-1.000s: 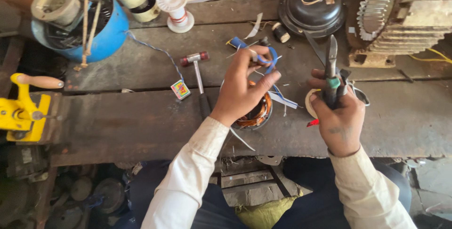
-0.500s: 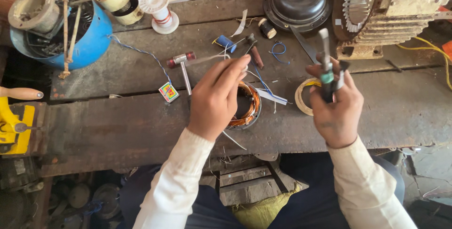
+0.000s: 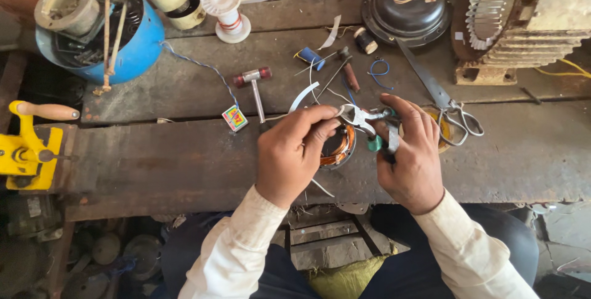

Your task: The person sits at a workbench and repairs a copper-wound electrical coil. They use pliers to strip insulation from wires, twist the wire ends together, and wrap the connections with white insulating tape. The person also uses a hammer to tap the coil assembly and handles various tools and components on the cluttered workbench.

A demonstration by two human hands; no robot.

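Note:
My left hand (image 3: 292, 154) rests over a round stator with copper windings (image 3: 337, 145) on the wooden workbench (image 3: 154, 157), fingers pinching something thin at its top edge. My right hand (image 3: 411, 151) grips pliers with green handles (image 3: 369, 128), jaws pointing left toward my left fingertips above the stator. White paper strips and thin wires stick out around the stator. Much of the stator is hidden under my left hand.
A small mallet (image 3: 253, 87), large scissors (image 3: 440, 99), a screwdriver (image 3: 348, 74), a blue thread spool (image 3: 311, 58) and a small colourful box (image 3: 234, 117) lie on the bench. Behind stand a blue bucket of parts (image 3: 108, 34), a dark round motor housing (image 3: 409, 13), a finned motor (image 3: 532, 19). A yellow vise (image 3: 28, 151) sits left.
My right hand has turned the pliers from upright to lying leftward and moved them in over the stator. My left hand has shifted onto the stator's upper edge, meeting the jaws.

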